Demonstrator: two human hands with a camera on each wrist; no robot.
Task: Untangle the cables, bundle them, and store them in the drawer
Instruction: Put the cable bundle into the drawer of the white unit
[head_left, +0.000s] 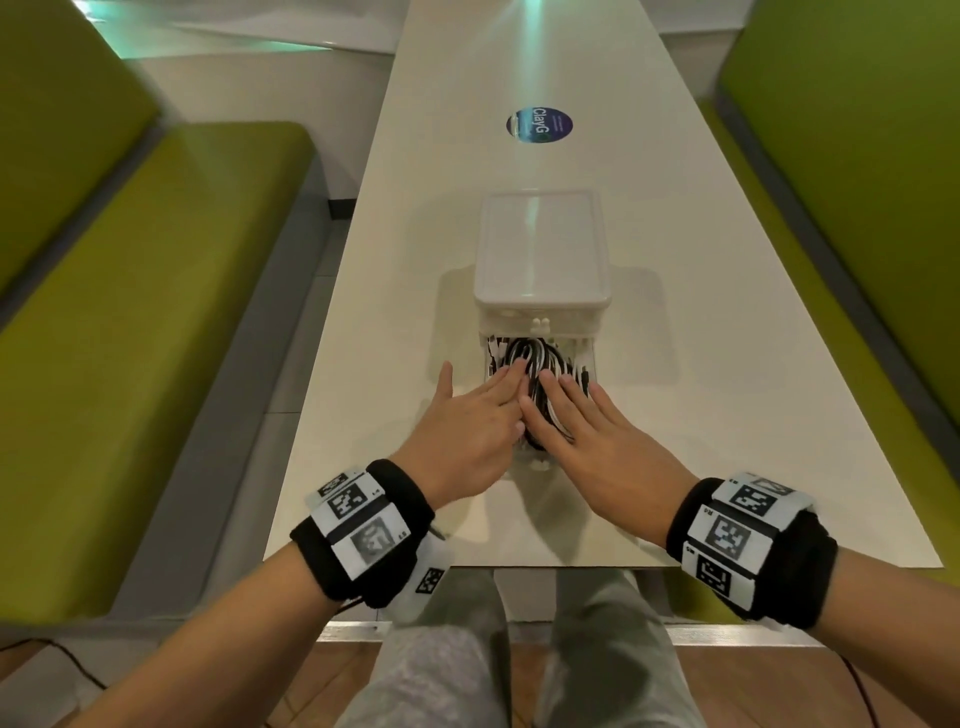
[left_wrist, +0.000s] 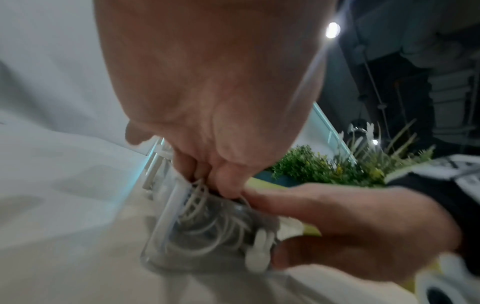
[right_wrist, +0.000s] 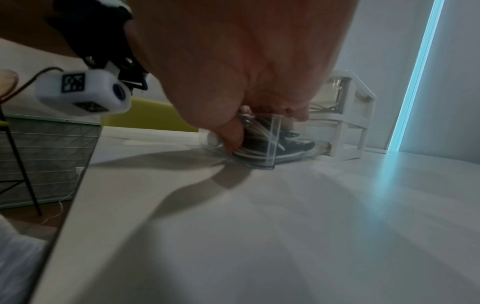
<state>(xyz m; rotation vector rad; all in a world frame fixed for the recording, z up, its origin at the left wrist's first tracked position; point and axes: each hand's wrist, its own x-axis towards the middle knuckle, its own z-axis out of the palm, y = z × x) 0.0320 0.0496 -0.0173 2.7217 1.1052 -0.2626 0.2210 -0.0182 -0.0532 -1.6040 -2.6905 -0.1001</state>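
Left hand lies flat, palm down, fingers straight and together, thumb spread off to the side – its fingertips press on the cables, nothing pinched. The cables, a black-and-white bundle, sit coiled inside the drawer, a clear one pulled out toward the person from the white drawer unit on the table. Right hand is also flat and palm down, fingers straight, resting on the bundle's right half just beside the left hand – the two hands touch at the middle. In the left wrist view the cables show through the clear drawer wall under both hands. In the right wrist view the drawer stands on the table with coils filling it to the rim. A round blue sticker lies farther up the table.
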